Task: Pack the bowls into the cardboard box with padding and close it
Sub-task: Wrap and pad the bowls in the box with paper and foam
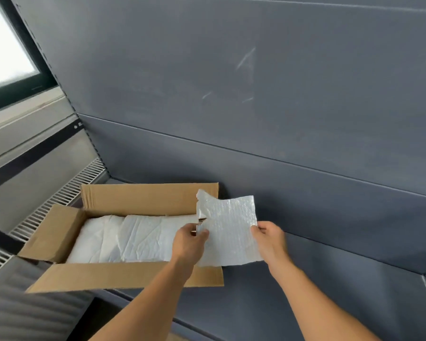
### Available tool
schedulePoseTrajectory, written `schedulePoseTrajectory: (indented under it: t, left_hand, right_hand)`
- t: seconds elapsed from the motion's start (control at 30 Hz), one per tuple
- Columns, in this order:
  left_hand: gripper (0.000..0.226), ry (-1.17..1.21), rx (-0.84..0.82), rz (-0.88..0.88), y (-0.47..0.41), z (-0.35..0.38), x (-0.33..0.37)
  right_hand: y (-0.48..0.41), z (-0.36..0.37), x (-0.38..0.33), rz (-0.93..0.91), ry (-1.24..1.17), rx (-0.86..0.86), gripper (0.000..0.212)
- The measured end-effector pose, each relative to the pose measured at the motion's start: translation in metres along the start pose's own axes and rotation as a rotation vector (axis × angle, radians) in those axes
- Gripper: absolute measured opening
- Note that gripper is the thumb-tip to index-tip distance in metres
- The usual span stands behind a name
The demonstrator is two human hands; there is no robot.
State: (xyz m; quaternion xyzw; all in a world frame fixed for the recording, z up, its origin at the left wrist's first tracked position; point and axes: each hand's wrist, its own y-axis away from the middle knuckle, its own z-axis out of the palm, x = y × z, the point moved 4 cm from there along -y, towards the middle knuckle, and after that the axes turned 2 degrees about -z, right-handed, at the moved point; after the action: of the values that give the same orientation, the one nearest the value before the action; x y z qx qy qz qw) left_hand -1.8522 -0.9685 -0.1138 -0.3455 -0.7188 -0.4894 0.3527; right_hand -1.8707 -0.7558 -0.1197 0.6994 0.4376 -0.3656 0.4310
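An open cardboard box (pixel 123 276) sits on a dark grey shelf, its flaps spread outward. White padding (pixel 133 239) lines its inside and hides whatever lies beneath; no bowls are visible. Over the box's right end I hold up a sheet of silvery bubble-wrap padding (pixel 229 225). My left hand (pixel 190 239) pinches the sheet's left edge, and my right hand (pixel 268 238) pinches its right edge. The sheet hangs roughly upright between both hands.
A dark grey panelled back wall (pixel 256 94) rises close behind the box. The grey shelf surface (pixel 330 279) extends to the right. A slatted metal vent (pixel 67 195) and a window (pixel 5 45) lie to the left.
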Motion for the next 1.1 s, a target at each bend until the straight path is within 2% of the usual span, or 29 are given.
schedulePoseTrajectory:
  t: [0.13, 0.37, 0.57, 0.77, 0.9, 1.1]
  left_hand:
    - [0.019, -0.008, 0.051, -0.034, -0.011, -0.030, -0.012]
    - [0.009, -0.062, 0.090, -0.069, -0.032, -0.059, -0.026]
    - [0.026, -0.087, 0.057, -0.101, -0.051, -0.068, -0.033]
    - [0.041, -0.190, -0.015, -0.076, -0.068, -0.069, -0.040]
    - [0.039, -0.257, -0.036, -0.041, -0.077, -0.068, -0.043]
    - [0.035, -0.382, -0.046, 0.051, -0.086, -0.067, -0.048]
  right_hand:
    - [-0.002, 0.032, -0.008, -0.011, 0.063, -0.078, 0.008]
    - [-0.003, 0.068, -0.019, -0.048, 0.203, -0.137, 0.008]
    - [-0.011, 0.084, -0.014, -0.056, 0.340, -0.149, 0.016]
    - [-0.013, 0.095, -0.015, -0.143, 0.606, -0.141, 0.042]
    - [-0.015, 0.105, -0.020, -0.238, 0.829, -0.195, 0.038]
    - [-0.017, 0.118, -0.021, -0.272, 1.093, -0.276, 0.032]
